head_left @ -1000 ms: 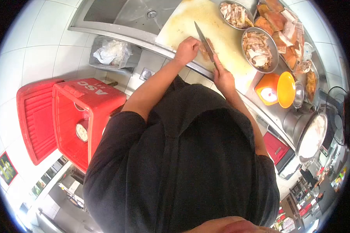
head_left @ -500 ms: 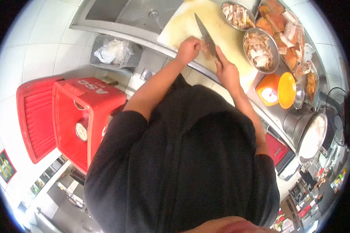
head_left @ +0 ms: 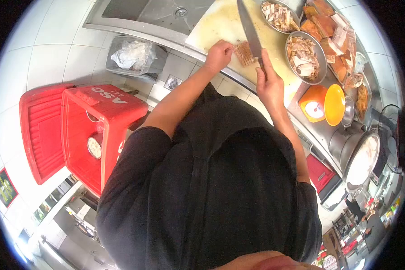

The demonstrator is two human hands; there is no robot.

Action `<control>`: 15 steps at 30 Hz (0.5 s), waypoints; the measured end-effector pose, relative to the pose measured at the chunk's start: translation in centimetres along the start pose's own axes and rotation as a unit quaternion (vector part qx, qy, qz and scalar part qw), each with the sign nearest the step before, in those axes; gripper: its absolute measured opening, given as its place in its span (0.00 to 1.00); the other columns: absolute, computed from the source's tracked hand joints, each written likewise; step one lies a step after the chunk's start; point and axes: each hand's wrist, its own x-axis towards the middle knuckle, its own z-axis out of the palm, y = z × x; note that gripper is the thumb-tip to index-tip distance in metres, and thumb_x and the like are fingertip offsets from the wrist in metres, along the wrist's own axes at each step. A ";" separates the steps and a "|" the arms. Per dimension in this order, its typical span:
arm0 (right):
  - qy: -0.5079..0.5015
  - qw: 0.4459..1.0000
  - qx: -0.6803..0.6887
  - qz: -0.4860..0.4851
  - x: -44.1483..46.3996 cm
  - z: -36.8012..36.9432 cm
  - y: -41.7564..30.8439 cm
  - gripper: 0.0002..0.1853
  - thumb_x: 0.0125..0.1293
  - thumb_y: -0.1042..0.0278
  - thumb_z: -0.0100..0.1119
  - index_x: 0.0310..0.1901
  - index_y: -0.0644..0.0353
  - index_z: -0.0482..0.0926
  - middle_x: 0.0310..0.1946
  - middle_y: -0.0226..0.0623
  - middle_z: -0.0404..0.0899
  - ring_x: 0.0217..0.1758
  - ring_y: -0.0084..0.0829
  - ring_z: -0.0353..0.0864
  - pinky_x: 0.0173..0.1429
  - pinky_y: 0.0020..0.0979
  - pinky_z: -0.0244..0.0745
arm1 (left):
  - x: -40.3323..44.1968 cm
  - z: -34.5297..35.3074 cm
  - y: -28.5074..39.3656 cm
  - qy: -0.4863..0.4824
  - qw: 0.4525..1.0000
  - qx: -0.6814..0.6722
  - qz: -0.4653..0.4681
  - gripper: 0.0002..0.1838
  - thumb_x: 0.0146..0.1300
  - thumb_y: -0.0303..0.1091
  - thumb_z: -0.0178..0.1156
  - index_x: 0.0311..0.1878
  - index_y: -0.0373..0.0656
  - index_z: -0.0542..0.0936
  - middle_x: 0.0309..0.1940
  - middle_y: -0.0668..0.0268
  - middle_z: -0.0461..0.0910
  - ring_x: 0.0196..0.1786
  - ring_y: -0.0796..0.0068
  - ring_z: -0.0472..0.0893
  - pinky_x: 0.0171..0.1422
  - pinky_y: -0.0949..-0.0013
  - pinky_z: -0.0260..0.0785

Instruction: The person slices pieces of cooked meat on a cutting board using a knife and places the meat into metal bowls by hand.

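Observation:
My right hand (head_left: 269, 81) grips the handle of a long knife (head_left: 249, 28), its blade pointing to the top of the view. Just left of the blade, a piece of meat cut into thin strips (head_left: 244, 54) lies on the pale cutting board (head_left: 218, 28). My left hand (head_left: 219, 56) has its fingers curled together at the left end of that meat, at the board's near edge. Whether the fingers pinch the meat is too small to tell. Right of the knife are a metal bowl of chopped meat (head_left: 303, 57) and a second bowl of meat (head_left: 278, 16).
Large meat pieces (head_left: 326, 26) lie at the upper right. An orange scale (head_left: 313, 104), a yellow dish (head_left: 334, 105) and a large pot (head_left: 363, 159) line the counter's right side. A sink (head_left: 157, 13) is at upper left, above a lined bin (head_left: 134, 56) and an open red cooler (head_left: 104, 105).
The knife and my right hand have moved right, off the meat, whose cut strips now show. My left hand stays beside the meat.

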 end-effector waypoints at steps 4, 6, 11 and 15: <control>0.055 0.998 0.019 -0.033 -0.7 0.1 -0.9 0.33 0.76 0.68 0.59 0.81 0.42 0.66 0.37 0.57 0.88 0.40 0.59 0.89 0.48 0.49 0.85 | -0.6 -0.5 0.5 0.021 0.998 -0.026 -0.047 0.04 0.61 0.24 0.68 0.39 0.39 0.85 0.35 0.55 0.84 0.37 0.55 0.85 0.43 0.58 0.79; -0.121 0.986 -0.084 0.071 -1.6 3.5 3.5 0.35 0.76 0.67 0.58 0.83 0.40 0.62 0.36 0.58 0.87 0.38 0.59 0.89 0.46 0.52 0.84 | -0.8 -0.6 0.3 0.021 0.998 0.000 -0.051 0.05 0.63 0.26 0.70 0.41 0.40 0.85 0.35 0.56 0.84 0.35 0.59 0.86 0.42 0.61 0.79; -0.158 0.980 -0.084 0.081 -2.4 5.4 6.3 0.40 0.72 0.72 0.58 0.84 0.35 0.59 0.34 0.63 0.85 0.36 0.63 0.87 0.46 0.57 0.82 | -2.3 -1.1 0.8 0.001 0.999 -0.017 -0.051 0.08 0.60 0.22 0.68 0.43 0.40 0.85 0.37 0.55 0.83 0.36 0.55 0.85 0.43 0.59 0.79; -0.145 0.982 -0.006 0.119 -1.7 5.3 7.9 0.38 0.73 0.71 0.62 0.83 0.36 0.63 0.46 0.59 0.89 0.49 0.55 0.91 0.55 0.45 0.85 | -1.2 -1.3 1.7 -0.024 0.999 -0.020 -0.037 0.12 0.58 0.21 0.68 0.46 0.41 0.86 0.42 0.55 0.83 0.42 0.52 0.85 0.49 0.56 0.80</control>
